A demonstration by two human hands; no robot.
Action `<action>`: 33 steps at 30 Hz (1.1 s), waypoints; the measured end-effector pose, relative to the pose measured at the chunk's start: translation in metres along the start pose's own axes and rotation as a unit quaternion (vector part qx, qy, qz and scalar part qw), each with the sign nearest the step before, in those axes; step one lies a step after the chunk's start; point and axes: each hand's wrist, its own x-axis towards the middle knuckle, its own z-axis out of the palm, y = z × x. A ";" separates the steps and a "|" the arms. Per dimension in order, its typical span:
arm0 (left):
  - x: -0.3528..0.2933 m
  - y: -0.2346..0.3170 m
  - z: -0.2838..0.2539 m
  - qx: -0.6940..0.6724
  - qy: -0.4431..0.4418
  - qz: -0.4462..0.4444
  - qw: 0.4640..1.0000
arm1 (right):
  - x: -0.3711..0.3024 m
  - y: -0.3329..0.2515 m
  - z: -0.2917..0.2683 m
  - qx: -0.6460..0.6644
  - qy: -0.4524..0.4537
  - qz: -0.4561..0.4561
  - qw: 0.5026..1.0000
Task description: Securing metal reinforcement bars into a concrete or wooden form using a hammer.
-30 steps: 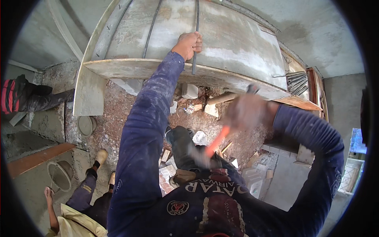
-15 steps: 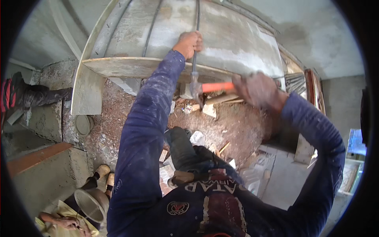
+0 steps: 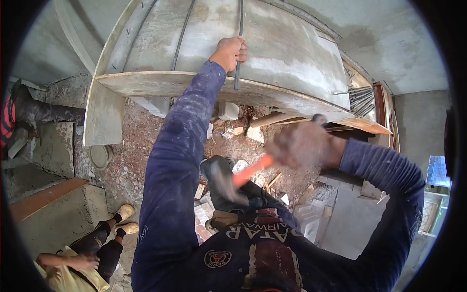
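Note:
My left hand [image 3: 232,52] is closed around a thin dark steel rod [image 3: 240,22] that lies along a grey concrete slab form [image 3: 277,44]. The rod's near end sticks out past the hand, over the form's upright front board [image 3: 194,83]. Lower and to the right, my right hand [image 3: 302,145] grips a hammer [image 3: 254,170] by its orange handle. The hammer is tilted toward my body, its head blurred by motion and apart from the rod. Two more rods, a middle one [image 3: 183,36] and one farther left [image 3: 138,36], lie on the slab.
A bundle of rods [image 3: 361,101] rests at the form's right end. Rubble and wood scraps cover the ground [image 3: 141,126], with a bucket [image 3: 100,155] at left. One person [image 3: 73,267] is at lower left, another [image 3: 44,107] at far left. A brown plank [image 3: 46,198] lies between them.
The hammer has swung from the rod's near end down toward my body. My left hand keeps its hold on the rod. The bucket by the lower-left person has left the view.

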 end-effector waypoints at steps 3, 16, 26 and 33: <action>0.003 0.005 0.005 -0.012 0.012 0.005 1.000 | -0.001 0.045 0.024 -0.018 -0.050 0.118 0.992; 0.004 0.006 0.001 -0.033 0.023 0.016 0.999 | 0.006 0.047 -0.004 -0.059 -0.128 0.284 0.948; 0.004 0.002 0.001 -0.025 0.027 -0.005 0.999 | -0.009 0.074 0.028 0.043 0.049 0.189 0.980; 0.006 0.008 0.003 -0.015 0.016 -0.005 1.000 | 0.002 0.001 -0.008 -0.124 0.041 -0.111 0.985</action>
